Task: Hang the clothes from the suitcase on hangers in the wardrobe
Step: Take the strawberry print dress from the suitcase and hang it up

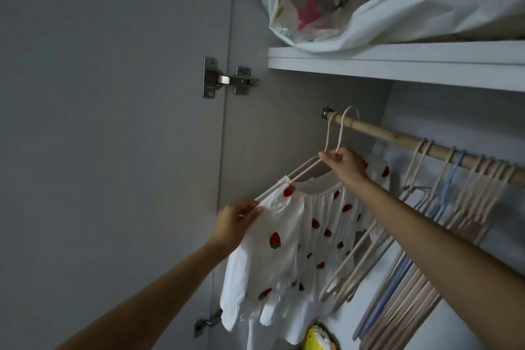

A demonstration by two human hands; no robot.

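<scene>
Left of the wooden rail [397, 138], the left hand [235, 223] pinches the shoulder edge of the white strawberry-print top [298, 241]. The top sits on a pink hanger [335, 133], hooked at the rail's left end. The right hand [345, 165] grips the hanger's neck, hiding it. Empty hangers [443, 199] crowd the rail rightward, their lower ends cut off.

Garment: you have a white strawberry-print top [298, 236] at lower centre, draped on a hanger.
Hanger: pale pink hanger [332, 136], hooked over the wooden rail [397, 138], centre frame.
Spare hangers: your empty hangers [443, 207] crowd the rail at right, tilted.
</scene>
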